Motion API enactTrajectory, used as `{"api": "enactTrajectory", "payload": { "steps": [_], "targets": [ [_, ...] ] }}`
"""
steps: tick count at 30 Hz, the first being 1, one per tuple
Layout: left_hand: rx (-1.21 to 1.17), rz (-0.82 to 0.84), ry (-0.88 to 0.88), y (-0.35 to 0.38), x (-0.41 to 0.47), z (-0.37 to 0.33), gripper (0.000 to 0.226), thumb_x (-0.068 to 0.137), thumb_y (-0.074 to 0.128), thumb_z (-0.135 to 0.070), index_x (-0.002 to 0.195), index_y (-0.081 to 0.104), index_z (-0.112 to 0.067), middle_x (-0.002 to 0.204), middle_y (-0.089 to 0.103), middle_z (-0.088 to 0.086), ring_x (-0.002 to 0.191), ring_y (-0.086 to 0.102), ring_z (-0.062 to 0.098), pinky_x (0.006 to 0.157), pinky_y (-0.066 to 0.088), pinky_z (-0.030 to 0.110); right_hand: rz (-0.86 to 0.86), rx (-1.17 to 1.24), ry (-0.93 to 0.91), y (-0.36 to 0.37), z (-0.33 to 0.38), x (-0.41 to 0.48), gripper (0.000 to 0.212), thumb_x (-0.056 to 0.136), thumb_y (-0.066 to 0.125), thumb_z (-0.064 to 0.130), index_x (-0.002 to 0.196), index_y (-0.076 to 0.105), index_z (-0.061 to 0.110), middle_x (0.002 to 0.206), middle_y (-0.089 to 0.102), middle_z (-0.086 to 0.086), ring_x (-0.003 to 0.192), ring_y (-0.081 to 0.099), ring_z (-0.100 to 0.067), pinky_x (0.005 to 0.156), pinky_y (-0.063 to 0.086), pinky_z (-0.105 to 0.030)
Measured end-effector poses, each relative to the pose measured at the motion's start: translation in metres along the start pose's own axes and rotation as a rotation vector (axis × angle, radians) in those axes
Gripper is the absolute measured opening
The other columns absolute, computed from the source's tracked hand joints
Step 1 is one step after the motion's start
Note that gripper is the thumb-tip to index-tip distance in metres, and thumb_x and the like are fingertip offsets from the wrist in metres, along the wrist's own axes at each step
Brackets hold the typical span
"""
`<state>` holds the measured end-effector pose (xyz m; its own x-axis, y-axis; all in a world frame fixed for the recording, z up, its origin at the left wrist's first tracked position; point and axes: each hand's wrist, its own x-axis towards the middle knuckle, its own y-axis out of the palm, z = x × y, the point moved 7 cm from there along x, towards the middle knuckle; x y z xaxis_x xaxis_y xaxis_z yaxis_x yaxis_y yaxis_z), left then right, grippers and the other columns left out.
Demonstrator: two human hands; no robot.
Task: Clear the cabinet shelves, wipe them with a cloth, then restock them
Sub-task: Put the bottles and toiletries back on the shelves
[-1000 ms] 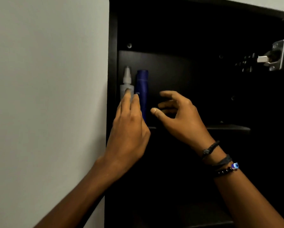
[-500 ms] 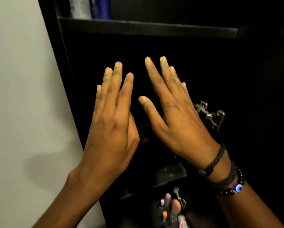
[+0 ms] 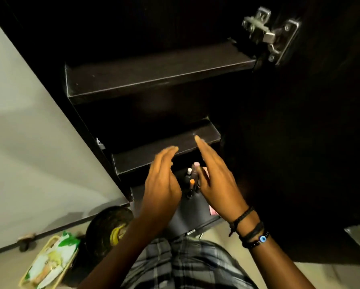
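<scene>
Head view is looking down into a dark cabinet (image 3: 87,130), where the upper shelf (image 3: 154,80) and the middle shelf (image 3: 150,157) are showing bare tops. The task's remaining things, a cluster of small bottles (image 3: 192,177), are standing upright on the bottom shelf (image 3: 191,209), just under the middle shelf's front edge.

The left hand (image 3: 162,184) and the right hand (image 3: 218,184) are hovering on either side of that cluster, palms facing each other. Each grip is wide, with fingers straight, and is holding nothing. Whether the right hand's thumb side is touching a bottle I cannot tell.

Since neither hand is carrying anything to wipe with, the step in hand is probably handling the stock on the lowest level. Whether that means clearing it or arranging it is not plain.

The next move is calling for both palms to close in on the cluster evenly and low down, because the bottles are slim and packed together and could topple. The middle shelf is overhanging closely, so any lift is needing to come forward first.

A green-and-white packet (image 3: 49,263) is lying on the floor (image 3: 6,268) to the left.
</scene>
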<state>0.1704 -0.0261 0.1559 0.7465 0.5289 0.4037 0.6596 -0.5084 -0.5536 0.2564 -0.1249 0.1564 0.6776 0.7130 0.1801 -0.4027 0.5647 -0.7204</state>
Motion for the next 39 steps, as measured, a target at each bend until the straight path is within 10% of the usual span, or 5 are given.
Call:
{"api": "enactTrajectory", "payload": {
  "steps": [4,13,25,39],
  "targets": [
    [-0.018,0.173,-0.141,0.037,-0.021,0.035,0.050,0.081,0.036,-0.002,0.130,0.048,-0.008,0.123,0.054,0.012,0.096,0.050,0.009,0.086,0.033,0.010,-0.009,0.039,0.190,0.019,-0.066,-0.029,0.060,0.093,0.052,0.005,0.146,0.032,0.027,0.148,0.041,0.007,0.135,0.040,-0.008,0.111,0.037,-0.027],
    [0.113,0.526,-0.248,0.096,-0.048,0.085,0.062,0.085,0.029,-0.038,0.131,0.047,0.000,0.130,0.052,0.022,0.115,0.054,0.036,0.096,0.038,0.032,0.160,0.007,0.463,0.065,-0.152,-0.057,0.068,0.081,0.066,0.005,0.142,0.039,0.019,0.143,0.048,-0.001,0.128,0.050,-0.022,0.107,0.041,-0.036],
    [0.289,0.862,-0.212,0.188,-0.047,0.155,0.058,0.092,0.038,-0.019,0.147,0.019,-0.011,0.153,0.025,0.014,0.143,0.022,0.028,0.117,0.021,0.040,0.412,-0.186,0.271,0.108,-0.169,0.008,0.026,0.087,0.052,0.007,0.113,0.057,0.011,0.130,0.049,-0.010,0.104,0.058,-0.036,0.083,0.045,-0.039],
    [0.354,0.945,-0.316,0.241,-0.038,0.182,0.057,0.093,0.048,-0.021,0.146,0.027,-0.019,0.156,0.016,0.008,0.130,0.042,0.032,0.102,0.040,0.044,0.537,-0.349,0.171,0.167,-0.227,0.012,0.037,0.088,0.050,0.007,0.125,0.050,0.008,0.122,0.053,-0.014,0.096,0.063,-0.027,0.082,0.052,-0.042]
  ]
}}
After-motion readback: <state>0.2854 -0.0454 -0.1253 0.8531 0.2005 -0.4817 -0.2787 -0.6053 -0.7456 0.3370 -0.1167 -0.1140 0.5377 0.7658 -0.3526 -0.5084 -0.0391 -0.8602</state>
